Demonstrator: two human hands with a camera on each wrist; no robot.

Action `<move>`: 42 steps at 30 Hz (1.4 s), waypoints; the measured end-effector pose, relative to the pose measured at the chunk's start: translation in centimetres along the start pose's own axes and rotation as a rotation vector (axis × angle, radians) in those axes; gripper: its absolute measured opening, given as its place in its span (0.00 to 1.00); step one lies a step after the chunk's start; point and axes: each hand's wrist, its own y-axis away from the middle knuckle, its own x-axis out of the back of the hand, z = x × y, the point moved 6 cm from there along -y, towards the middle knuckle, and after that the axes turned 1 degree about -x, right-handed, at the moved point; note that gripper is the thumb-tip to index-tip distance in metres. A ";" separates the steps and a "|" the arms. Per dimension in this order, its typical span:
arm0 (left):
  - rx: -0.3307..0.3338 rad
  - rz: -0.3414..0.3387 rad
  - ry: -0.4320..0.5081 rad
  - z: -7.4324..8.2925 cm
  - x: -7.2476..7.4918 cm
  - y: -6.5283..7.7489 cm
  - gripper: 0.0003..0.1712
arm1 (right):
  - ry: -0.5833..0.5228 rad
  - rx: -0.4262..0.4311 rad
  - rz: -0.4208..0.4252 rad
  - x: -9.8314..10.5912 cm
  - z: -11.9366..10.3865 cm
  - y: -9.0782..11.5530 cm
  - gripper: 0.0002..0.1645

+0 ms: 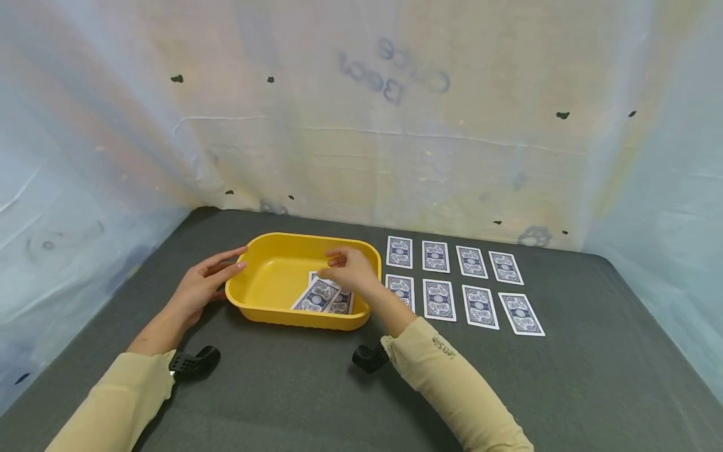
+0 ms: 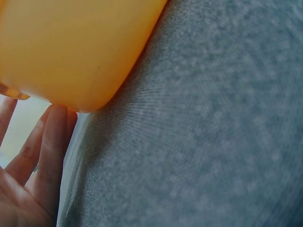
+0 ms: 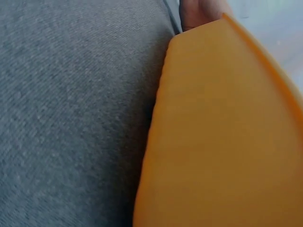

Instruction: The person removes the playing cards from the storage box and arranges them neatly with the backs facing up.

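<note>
A yellow plastic tray (image 1: 254, 311) stands on the dark table, with several blue-backed playing cards (image 1: 316, 296) lying overlapped toward its right front. My left hand (image 1: 198, 285) is at the tray's left end, its fairly straight fingers against the rim and outer wall. The left wrist view has those fingers (image 2: 53, 151) right at the tray wall (image 2: 71, 56). Over the tray's right half, my right hand (image 1: 353, 270) reaches in above the cards, with thumb and fingers apart and loosely bent. In the right wrist view the tray's outer side (image 3: 213, 118) hides the right hand's fingers.
To the right of the tray, face-down playing cards lie in two rows, a back row (image 1: 435, 257) and a front row (image 1: 439, 300). The nearest front card (image 1: 400, 290) is partly behind my right wrist. A pale plastic sheet (image 1: 395, 157) hangs behind the table (image 1: 282, 383).
</note>
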 end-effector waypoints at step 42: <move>0.011 -0.005 0.005 0.1 -0.2 -0.3 0.40 | 0.491 -0.011 -0.141 -1.8 0.9 0.4 0.41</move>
